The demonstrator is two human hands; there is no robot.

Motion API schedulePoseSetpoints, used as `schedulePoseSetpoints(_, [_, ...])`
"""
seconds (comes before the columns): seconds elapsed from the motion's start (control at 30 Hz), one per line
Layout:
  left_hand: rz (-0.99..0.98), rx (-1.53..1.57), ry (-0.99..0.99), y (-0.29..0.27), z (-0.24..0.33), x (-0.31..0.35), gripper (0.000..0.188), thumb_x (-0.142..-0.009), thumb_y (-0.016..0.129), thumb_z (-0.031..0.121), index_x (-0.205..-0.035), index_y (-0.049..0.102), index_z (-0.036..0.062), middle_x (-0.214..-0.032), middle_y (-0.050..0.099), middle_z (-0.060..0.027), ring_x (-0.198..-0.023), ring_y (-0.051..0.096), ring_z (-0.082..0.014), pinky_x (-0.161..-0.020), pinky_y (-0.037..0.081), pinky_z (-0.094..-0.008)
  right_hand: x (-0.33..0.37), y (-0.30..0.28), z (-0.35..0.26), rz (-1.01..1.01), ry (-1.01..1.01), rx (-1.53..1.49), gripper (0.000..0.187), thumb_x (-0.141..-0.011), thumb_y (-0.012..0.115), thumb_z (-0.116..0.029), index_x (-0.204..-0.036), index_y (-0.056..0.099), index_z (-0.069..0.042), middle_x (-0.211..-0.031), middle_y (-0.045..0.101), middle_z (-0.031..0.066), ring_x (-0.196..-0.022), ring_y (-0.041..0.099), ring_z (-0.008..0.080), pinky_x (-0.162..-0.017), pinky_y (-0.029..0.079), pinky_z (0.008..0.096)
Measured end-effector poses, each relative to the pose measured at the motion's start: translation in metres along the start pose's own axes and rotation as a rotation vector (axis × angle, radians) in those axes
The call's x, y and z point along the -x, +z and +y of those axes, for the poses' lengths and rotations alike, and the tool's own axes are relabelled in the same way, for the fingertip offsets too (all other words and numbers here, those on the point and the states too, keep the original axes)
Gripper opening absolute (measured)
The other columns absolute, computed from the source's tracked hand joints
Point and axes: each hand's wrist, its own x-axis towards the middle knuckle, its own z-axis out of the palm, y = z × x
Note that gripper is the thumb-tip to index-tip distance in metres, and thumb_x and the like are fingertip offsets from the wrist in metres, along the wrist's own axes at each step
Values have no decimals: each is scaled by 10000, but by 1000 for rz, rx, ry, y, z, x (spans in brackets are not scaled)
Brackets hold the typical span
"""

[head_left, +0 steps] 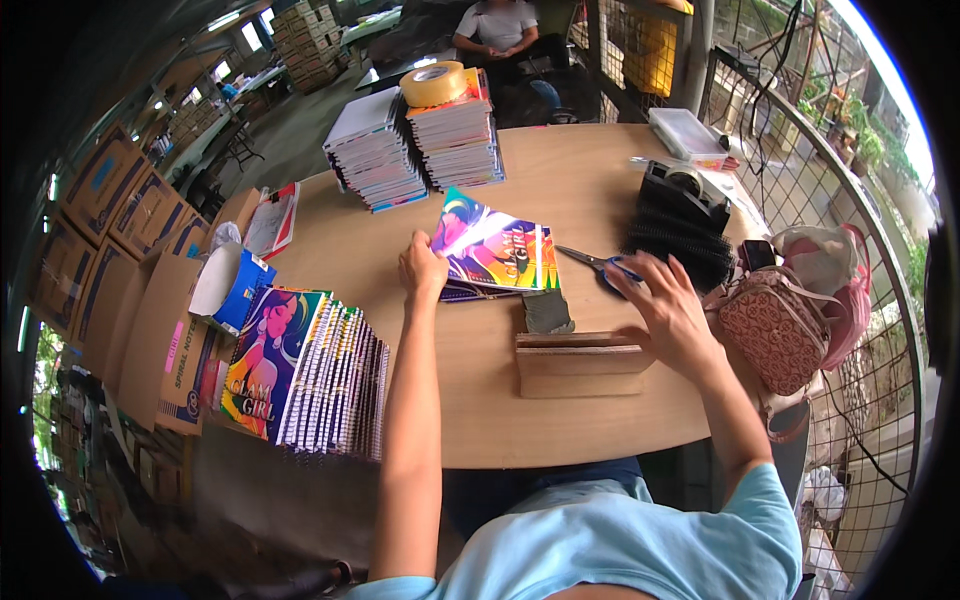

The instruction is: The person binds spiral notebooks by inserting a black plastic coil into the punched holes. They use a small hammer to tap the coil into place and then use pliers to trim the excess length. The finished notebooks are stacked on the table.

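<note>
My left hand (424, 266) is closed on the left edge of a brightly printed notebook (490, 242), which is tilted up from the tabletop. Under it, the dark edge of another printed piece (480, 294) shows. My right hand (668, 308) is open, fingers spread, with nothing visible in it. It hovers beside the blue handles of a pair of scissors (590, 260) and the right end of a brown, wood-like block (575, 362). A small dark grey piece (547, 312) lies between the notebook and the block.
Spiral notebooks (300, 370) stand in a row at left, by a blue box (235, 288) and cartons (150, 340). Two tall stacks (378, 150) rise at the back, one topped by a tape roll (434, 84). A tape dispenser (688, 192) and pink bag (775, 325) sit right. A person sits beyond.
</note>
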Motion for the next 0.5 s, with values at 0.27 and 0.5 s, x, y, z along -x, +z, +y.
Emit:
schedulePoseSetpoints(0.27, [219,9,826,-129,123,68,423,-757,700,-2,-1151,570,78,-1100,650,-118,-1059,615,-298,-938,453,-454,-120,-37,-53,172,-5,-16,478,-805,661,-89,-1269,549,-70,-1107,637,169,-1049,608,349,-880,492,435])
schedulePoseSetpoints(0.5, [-180,1431,300,-73,5,120,1012,-781,811,111,-1531,139,15,-1548,265,-151,-1405,304,-244,-1166,216,-401,-62,-5,-43,361,89,-1134,158,-902,635,45,-1056,665,34,-936,702,38,-839,622,75,-733,504,230])
